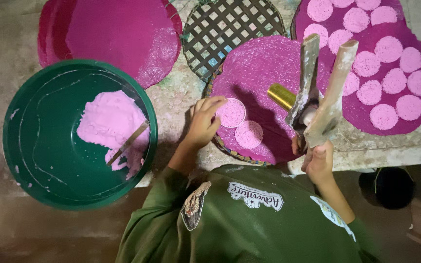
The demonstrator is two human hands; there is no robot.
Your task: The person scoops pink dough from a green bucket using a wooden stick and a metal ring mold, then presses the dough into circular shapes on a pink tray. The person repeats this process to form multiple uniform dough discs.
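The left hand (204,122) has its fingers curled on a small round ring full of pink paste (231,112), sitting on the purple mat (269,63). The right hand (319,163) grips two flat sticks (320,92) tight. It is best to lift the ring straight up, slowly, so the circle stays neat.

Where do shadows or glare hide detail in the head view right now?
Head view: the left hand casts a dark shadow across the magenta cloth; the gold cylinder glares; the floor at the bottom edge is dim.
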